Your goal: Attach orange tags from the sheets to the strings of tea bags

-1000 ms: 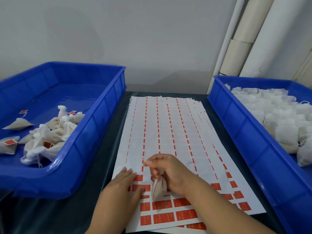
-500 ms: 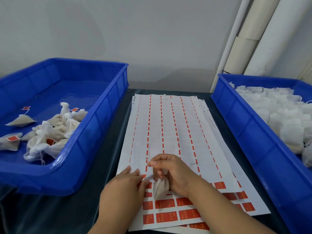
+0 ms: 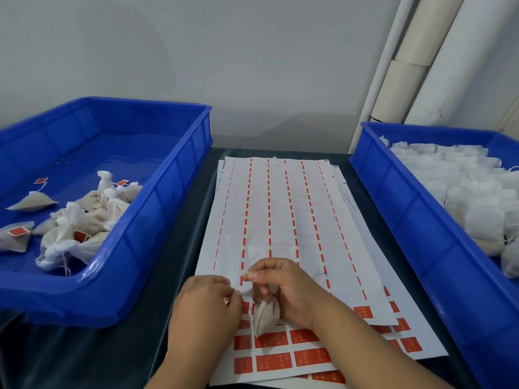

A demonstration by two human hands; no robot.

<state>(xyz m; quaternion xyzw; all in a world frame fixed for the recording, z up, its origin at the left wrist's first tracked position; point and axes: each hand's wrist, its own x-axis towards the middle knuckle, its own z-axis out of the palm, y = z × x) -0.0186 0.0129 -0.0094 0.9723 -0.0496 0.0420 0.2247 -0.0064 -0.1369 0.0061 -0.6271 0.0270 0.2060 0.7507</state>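
The right hand (image 3: 283, 290) grips a tea bag (image 3: 265, 315) over the tag sheet (image 3: 280, 220), at six o'clock. At nine o'clock of it, the left hand (image 3: 207, 307) pinches down on the sheet—likely peeling a tag. Lift the corner slowly—keep the string taut nearby.

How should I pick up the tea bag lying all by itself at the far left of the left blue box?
Pinch the lone tea bag at its raised peak, coming straight down from above. It lies as a low pyramid apart from the pile, so the top ridge is free, and its string leads to an orange tag behind it, best left alone.
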